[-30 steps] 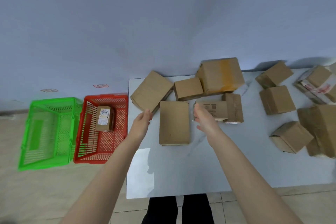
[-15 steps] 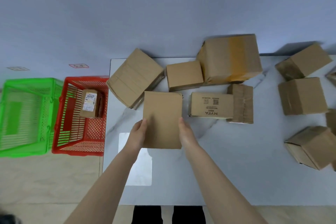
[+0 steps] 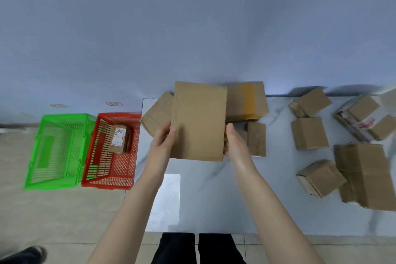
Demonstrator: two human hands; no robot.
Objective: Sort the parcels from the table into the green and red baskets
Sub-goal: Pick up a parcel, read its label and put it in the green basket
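A flat brown parcel (image 3: 199, 120) is lifted off the table and tilted up toward me. My left hand (image 3: 164, 137) grips its left edge and my right hand (image 3: 234, 141) grips its right edge. On the floor to the left stand the green basket (image 3: 59, 150), which looks empty, and the red basket (image 3: 111, 152), which holds one small labelled parcel (image 3: 119, 138). Several more brown parcels lie on the white marble table (image 3: 214, 199), some hidden behind the held one.
Behind the held parcel are a slanted flat box (image 3: 156, 115) and a large box with yellow tape (image 3: 246, 100). Several boxes crowd the table's right side, among them a large one (image 3: 366, 176) at the right edge. A wall rises behind the table. A dark shoe (image 3: 23, 255) shows bottom left.
Both hands closed on the sides of the flat parcel and raised it from the table, tilting its face up toward me. The view shifted right.
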